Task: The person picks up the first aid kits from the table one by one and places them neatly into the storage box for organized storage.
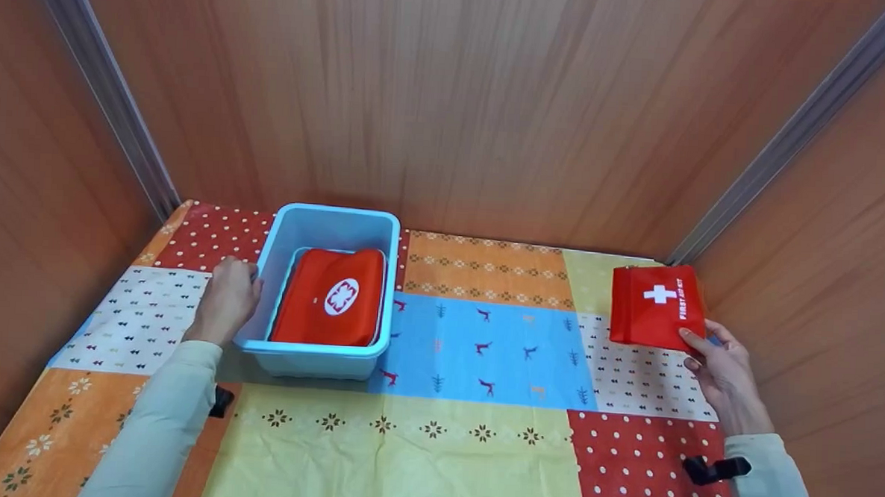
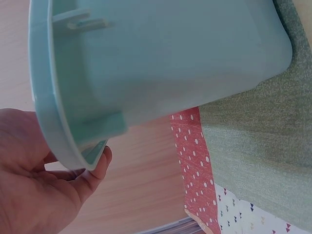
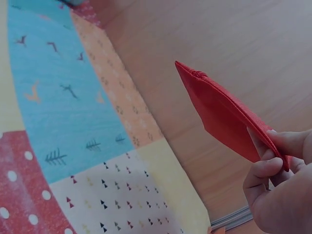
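Observation:
My left hand (image 1: 230, 299) grips the left rim of a light blue plastic bin (image 1: 318, 364); in the left wrist view the fingers (image 2: 100, 168) curl under that rim. Inside the bin lies a red case (image 1: 321, 292) with a white oval emblem, on top of another pale-edged container mostly hidden beneath it. Over at the right, my right hand (image 1: 724, 373) pinches a flat red first aid pouch (image 1: 648, 321) by its near right corner, thumb on the printed face. The right wrist view shows the pouch (image 3: 219, 117) edge-on, raised above the tablecloth.
A patchwork-patterned tablecloth (image 1: 433, 457) covers the table. Wooden panels (image 1: 493, 109) enclose the back and both sides, with metal strips (image 1: 783, 136) at the corners. The right panel stands close beside my right hand.

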Motion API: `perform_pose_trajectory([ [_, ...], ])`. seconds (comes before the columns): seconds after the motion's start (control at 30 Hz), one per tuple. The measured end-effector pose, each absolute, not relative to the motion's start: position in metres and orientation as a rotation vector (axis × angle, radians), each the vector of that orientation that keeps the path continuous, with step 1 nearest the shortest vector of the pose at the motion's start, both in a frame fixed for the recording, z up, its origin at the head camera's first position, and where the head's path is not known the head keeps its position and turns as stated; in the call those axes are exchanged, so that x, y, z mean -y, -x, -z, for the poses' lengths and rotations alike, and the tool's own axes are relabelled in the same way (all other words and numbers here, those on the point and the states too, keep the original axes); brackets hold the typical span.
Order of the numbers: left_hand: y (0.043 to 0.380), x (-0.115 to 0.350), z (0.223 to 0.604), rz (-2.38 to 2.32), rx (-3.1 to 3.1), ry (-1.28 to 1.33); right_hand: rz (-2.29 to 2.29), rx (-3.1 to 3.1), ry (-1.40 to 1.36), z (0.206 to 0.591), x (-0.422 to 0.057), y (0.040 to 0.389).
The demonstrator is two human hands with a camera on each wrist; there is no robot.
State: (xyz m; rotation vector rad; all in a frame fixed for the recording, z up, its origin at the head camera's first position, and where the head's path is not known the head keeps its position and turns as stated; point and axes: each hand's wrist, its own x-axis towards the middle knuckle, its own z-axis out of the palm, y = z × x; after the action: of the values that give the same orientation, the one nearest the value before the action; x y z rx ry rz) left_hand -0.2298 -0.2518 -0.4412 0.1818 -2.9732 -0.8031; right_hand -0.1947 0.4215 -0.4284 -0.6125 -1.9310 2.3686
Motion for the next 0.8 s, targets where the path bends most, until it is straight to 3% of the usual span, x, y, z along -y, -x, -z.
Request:
perform_pose_trajectory([
  [0.8, 0.231, 0.25, 0.442, 0.762, 2.943, -0.154, -2.469, 1.905, 0.47, 0.403, -0.383, 0.215],
])
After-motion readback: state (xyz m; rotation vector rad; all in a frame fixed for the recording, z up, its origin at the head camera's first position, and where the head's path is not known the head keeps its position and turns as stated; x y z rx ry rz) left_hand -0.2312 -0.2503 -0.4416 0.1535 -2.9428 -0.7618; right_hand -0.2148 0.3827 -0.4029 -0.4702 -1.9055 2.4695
